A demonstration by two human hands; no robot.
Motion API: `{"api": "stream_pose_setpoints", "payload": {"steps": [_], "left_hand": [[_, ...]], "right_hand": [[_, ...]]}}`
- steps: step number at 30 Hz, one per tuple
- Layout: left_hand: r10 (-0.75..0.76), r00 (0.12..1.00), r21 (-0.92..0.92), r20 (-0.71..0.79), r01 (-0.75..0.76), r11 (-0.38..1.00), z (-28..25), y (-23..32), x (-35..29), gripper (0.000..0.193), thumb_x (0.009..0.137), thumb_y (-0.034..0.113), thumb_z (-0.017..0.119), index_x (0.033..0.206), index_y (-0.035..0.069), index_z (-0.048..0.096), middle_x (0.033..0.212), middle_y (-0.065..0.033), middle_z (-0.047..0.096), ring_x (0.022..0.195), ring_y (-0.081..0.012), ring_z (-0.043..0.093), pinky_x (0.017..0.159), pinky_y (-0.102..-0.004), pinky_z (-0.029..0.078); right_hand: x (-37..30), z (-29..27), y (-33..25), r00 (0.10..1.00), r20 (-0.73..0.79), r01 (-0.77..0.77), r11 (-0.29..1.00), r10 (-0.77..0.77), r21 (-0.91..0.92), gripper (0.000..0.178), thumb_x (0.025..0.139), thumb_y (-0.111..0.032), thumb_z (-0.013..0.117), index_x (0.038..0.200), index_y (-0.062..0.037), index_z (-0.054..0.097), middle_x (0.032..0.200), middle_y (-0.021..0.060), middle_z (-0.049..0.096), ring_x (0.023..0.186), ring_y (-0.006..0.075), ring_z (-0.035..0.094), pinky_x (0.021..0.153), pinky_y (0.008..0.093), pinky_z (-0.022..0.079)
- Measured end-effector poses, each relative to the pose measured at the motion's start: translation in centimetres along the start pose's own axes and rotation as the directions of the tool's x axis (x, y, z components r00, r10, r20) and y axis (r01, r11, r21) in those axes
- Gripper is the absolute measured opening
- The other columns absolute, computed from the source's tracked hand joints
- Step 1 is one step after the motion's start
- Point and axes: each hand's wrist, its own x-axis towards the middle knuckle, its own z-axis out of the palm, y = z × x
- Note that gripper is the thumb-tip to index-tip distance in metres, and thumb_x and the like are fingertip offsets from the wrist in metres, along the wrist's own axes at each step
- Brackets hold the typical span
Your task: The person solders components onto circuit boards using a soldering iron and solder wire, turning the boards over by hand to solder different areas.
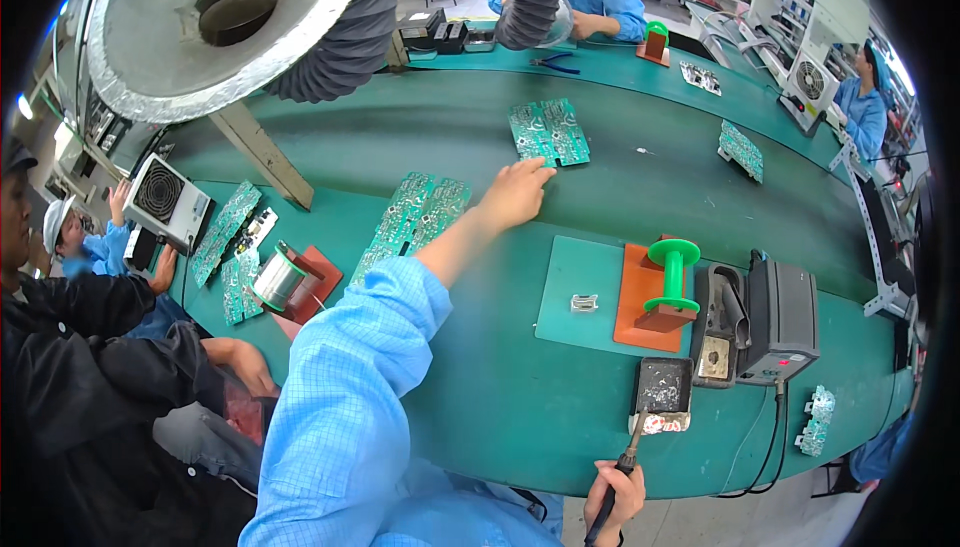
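Observation:
My left hand (515, 193) stretches far forward over the conveyor belt. Its extended fingertips reach the near edge of a green circuit board (548, 132) lying on the belt; whether they press on it I cannot tell. Beneath my left forearm lie more green circuit boards (420, 205), partly hidden by the sleeve. At the bench's front edge, my right hand (622, 492) is closed around the handle of a soldering iron (627, 462). The iron points upward, its tip beside a small black tray (663, 385) with a scorched front rim.
A green solder reel (673, 275) on a brown stand sits beside a soldering station (783, 317). A small metal part (584, 303) rests on a light green mat (560, 272). A fume funnel (110, 27) hangs upper left. A person in dark clothing (100, 397) sits close at left.

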Motion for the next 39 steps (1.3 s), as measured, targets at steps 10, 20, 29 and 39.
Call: {"api": "stream_pose_setpoints", "payload": {"steps": [10, 20, 29, 39], "left_hand": [[-0.366, 0.931, 0.105, 0.002, 0.364, 0.926, -8.4, 0.5, -14.4, 0.077, 0.077, 0.049, 0.058, 0.136, 0.009, 0.03, 0.141, -0.021, 0.025, 0.132, -0.0373, 0.021, 0.099, -0.0617, 0.021], [-0.407, 0.913, -0.006, -0.037, 0.407, 0.913, -8.0, -1.8, -19.7, 0.083, 0.074, 0.051, 0.063, 0.131, -0.003, 0.035, 0.135, -0.0245, 0.034, 0.128, -0.0369, 0.029, 0.106, -0.0424, 0.023], [-0.558, 0.829, 0.043, 0.03, 0.557, 0.83, -7.9, -2.9, -19.7, 0.086, 0.074, 0.056, 0.06, 0.14, 0.015, 0.023, 0.143, -0.0193, 0.023, 0.127, -0.0409, 0.028, 0.1, -0.049, 0.03], [-0.367, 0.926, 0.106, -0.092, 0.376, 0.921, -9.9, 2.0, -20.8, 0.076, 0.077, 0.049, 0.057, 0.133, 0.002, 0.035, 0.138, -0.023, 0.032, 0.127, -0.039, 0.031, 0.105, -0.0463, 0.025]], "right_hand": [[-0.3, 1.2, 0.2, 0.998, -0.054, 0.041, 0.999, -0.04, 0.022, 0.024, 0.075, 0.012, 0.052, 0.09, -0.0063, 0.054, 0.073, 0.0151, 0.059, 0.059, 0.0258, 0.054, 0.051, 0.0319, 0.042], [-0.2, -1.2, -0.3, 0.996, -0.089, -0.028, 1.0, 0.029, 0.008, 0.014, 0.081, 0.002, 0.056, 0.093, -0.0052, 0.06, 0.076, 0.0102, 0.06, 0.062, 0.02, 0.057, 0.056, 0.0282, 0.046], [3.1, -20.2, 8.2, 0.833, -0.547, -0.415, 0.749, 0.084, -0.516, 0.032, 0.075, -0.006, 0.066, 0.103, -0.0051, 0.049, 0.093, 0.0142, 0.058, 0.084, 0.0285, 0.057, 0.074, 0.0344, 0.044], [-3.1, -35.0, 27.8, 0.938, -0.271, -0.224, 0.221, -0.214, -0.949, 0.032, 0.093, -0.026, 0.045, 0.11, -0.0014, 0.056, 0.105, 0.0117, 0.06, 0.094, 0.0225, 0.056, 0.083, 0.0328, 0.044]]}}
